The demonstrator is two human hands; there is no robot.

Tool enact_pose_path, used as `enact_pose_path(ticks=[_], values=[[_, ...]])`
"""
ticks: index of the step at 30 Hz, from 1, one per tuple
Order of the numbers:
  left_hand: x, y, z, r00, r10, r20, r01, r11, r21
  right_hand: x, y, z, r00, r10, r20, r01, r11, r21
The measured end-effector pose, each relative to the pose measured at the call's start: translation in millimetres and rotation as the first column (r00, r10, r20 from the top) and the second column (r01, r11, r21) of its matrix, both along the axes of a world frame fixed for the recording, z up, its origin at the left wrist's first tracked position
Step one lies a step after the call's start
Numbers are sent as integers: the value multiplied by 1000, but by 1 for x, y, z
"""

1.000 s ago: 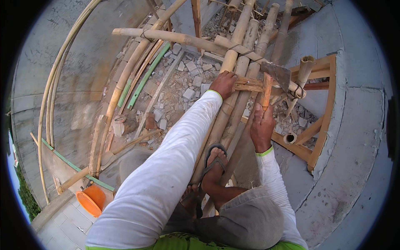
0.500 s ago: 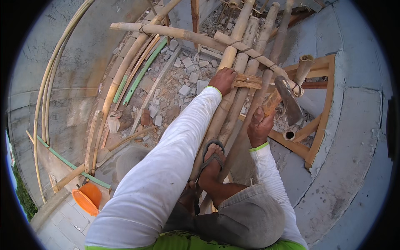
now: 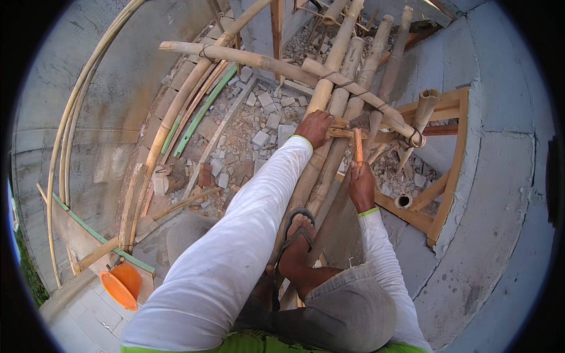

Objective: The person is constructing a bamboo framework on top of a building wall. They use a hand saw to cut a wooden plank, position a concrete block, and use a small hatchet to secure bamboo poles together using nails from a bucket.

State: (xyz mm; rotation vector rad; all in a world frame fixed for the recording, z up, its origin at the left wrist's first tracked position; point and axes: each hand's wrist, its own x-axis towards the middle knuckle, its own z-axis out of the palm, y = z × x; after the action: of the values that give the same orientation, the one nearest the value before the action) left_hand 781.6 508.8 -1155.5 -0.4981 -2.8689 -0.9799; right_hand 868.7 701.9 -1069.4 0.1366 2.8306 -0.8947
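My left hand [image 3: 315, 128] is closed around the left end of a short wood block [image 3: 340, 133], which rests across the bamboo poles [image 3: 337, 105]. A dark gap runs along the block near its right end. My right hand [image 3: 362, 187] grips the orange-brown wooden handle of a hatchet [image 3: 358, 147]. Its dark metal head lies at the right end of the block, touching or very near it; the exact contact is hard to see. My sandalled foot [image 3: 297, 235] stands on the poles nearer to me.
A tied bamboo crosspiece [image 3: 365, 94] spans the poles beyond my hands. To the right is a wooden frame [image 3: 456, 170] against the grey wall. Rubble [image 3: 259, 117] covers the ground below at left, near green strips [image 3: 206, 109]. An orange hard hat [image 3: 122, 285] sits lower left.
The hatchet has swung left and away from me, from beside the block onto its right end, its handle turning more upright. My left hand keeps its hold on the block.
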Motion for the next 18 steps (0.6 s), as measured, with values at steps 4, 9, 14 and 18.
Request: enact_pose_path(ticks=[4, 9, 14, 18], values=[[6, -10, 4, 999, 29, -26, -29, 999, 15, -1, -21, 47, 984, -75, -164, 32, 968, -250], [3, 1, 14, 1000, -7, 30, 7, 1000, -13, 21, -17, 28, 897, -92, -432, -3, 976, -216], [6, -8, 5, 1000, 11, 20, -11, 1000, 15, 2, -19, 38, 1000, -18, -9, 17, 996, -87], [7, -13, 9, 999, 38, -38, -38, 999, -15, 12, -41, 76, 832, -120, -542, -121, 914, -388]])
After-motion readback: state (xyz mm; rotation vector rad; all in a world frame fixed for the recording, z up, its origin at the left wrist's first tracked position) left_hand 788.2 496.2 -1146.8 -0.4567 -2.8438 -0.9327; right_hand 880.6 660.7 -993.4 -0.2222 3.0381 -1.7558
